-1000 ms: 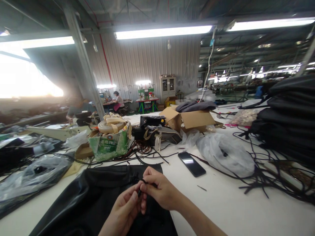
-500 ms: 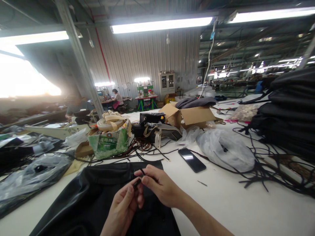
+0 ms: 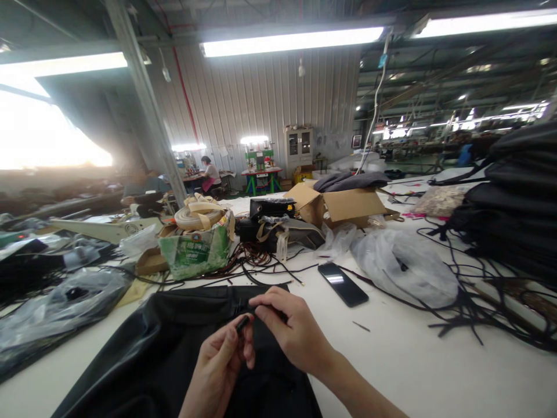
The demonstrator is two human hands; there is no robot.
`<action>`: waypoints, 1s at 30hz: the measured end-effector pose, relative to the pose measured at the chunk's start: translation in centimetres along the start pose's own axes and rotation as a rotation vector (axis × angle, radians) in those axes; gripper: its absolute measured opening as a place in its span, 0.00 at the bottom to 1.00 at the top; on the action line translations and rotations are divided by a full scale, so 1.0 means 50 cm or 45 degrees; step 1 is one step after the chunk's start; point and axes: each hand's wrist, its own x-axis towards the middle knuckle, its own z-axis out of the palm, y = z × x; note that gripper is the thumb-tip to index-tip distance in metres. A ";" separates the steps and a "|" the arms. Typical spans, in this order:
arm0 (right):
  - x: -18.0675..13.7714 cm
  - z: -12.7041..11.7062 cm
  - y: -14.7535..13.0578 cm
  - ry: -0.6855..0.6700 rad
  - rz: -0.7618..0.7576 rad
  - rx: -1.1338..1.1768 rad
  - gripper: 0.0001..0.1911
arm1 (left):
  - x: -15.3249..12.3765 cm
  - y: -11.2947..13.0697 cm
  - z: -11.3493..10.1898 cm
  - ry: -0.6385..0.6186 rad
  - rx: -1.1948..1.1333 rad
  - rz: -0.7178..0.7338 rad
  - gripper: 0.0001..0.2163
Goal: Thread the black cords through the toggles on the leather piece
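Note:
My left hand pinches a short black cord end, thick and tube-like, between thumb and fingers. Just to its upper right, my right hand is closed with thumb and fingertips together on a thin stretch of black cord, mostly hidden by the fingers. A small gap separates the fingertips of the two hands. Beneath both hands lies a black, smooth, leather-like bag or garment piece, spread over the white table.
A phone lies right of my hands, beyond a small dark scrap. Behind are a green box with webbing rolls, an open carton and a plastic bag. Black bags are stacked right; a person sits far back.
My right hand has drawn slightly up and right, away from the left fingertips; the cord loop seen over its fingers is now hardly visible. The left hand keeps its pinch.

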 end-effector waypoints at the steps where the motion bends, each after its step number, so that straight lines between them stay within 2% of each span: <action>1: 0.000 0.000 -0.003 0.013 0.005 -0.016 0.09 | 0.000 0.000 0.001 -0.001 0.014 0.007 0.21; 3: -0.001 0.000 -0.008 0.023 0.031 -0.047 0.06 | -0.001 0.001 0.003 0.017 0.034 0.011 0.21; 8: -0.004 0.008 -0.015 -0.019 0.110 -0.052 0.07 | -0.003 0.006 0.007 0.054 0.070 0.015 0.22; 14: -0.006 0.014 -0.011 0.001 0.080 -0.047 0.08 | 0.000 -0.001 0.003 0.118 0.054 0.008 0.23; 20: -0.008 0.013 0.012 -0.013 -0.036 -0.051 0.15 | 0.002 -0.008 0.004 0.180 0.058 0.010 0.25; 25: -0.016 0.018 0.017 0.010 -0.091 -0.237 0.09 | 0.004 -0.012 0.001 0.290 0.028 -0.003 0.30; 30: -0.018 0.017 0.015 0.010 -0.175 -0.462 0.06 | 0.001 -0.011 0.000 0.332 0.030 -0.004 0.31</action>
